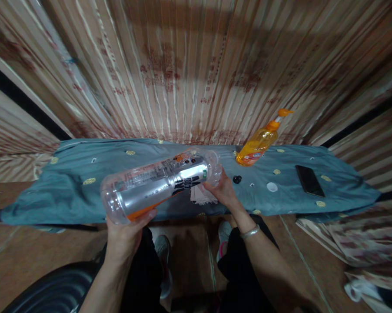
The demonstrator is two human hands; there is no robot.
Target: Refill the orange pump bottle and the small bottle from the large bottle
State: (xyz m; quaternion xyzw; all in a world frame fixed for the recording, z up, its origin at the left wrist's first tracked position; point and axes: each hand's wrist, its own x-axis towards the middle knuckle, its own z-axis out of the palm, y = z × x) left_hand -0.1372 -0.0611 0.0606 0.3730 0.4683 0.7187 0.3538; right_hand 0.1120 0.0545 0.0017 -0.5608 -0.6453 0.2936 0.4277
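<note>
I hold a large clear plastic bottle (157, 182) with a silver and orange label sideways over the front of a low surface draped in a blue-grey cloth (68, 191). My left hand (126, 232) grips its base end. My right hand (220, 189) grips its neck end and also seems to hold a pale rag (200, 195) beneath the bottle. An orange pump bottle (259, 143) stands behind on the cloth. A small black cap (237, 179) and a small white round lid (272, 187) lie to the right of my right hand.
A black phone (309, 180) lies on the cloth at the right. Striped curtain fabric (189, 74) hangs right behind. A dark ribbed object (49, 291) sits on the floor at lower left. Folded cloth and papers (355, 243) lie on the floor at right. My shoes are below.
</note>
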